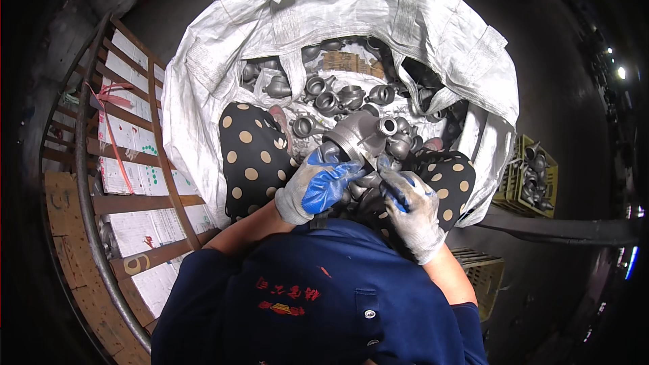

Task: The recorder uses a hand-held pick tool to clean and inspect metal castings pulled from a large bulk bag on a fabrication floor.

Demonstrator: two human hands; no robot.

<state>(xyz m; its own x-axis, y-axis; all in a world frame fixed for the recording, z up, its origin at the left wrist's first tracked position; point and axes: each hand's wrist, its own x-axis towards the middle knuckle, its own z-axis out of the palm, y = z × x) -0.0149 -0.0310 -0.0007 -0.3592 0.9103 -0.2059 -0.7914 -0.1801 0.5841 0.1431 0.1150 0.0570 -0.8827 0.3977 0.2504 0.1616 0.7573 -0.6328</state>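
A grey metal casting (355, 134) with a wide round body and a short tubular neck is held up between my knees. My left hand (318, 186), in a white knit glove with a blue coated palm, is closed on its lower left edge. My right hand (410, 209), gloved alike, has its fingers drawn together close to the casting's lower right side. A small pale sliver shows by those fingertips, too little to name. More grey castings (350, 97) lie loose beyond and below the held one, partly hidden by my hands.
A large white woven bag (466, 34) with wide straps surrounds my legs and the castings. To the left is a rusty metal frame (88, 149) with white cartons (128, 162) behind its bars. On the right stand a yellow crate (551, 196) of castings and another crate (483, 274).
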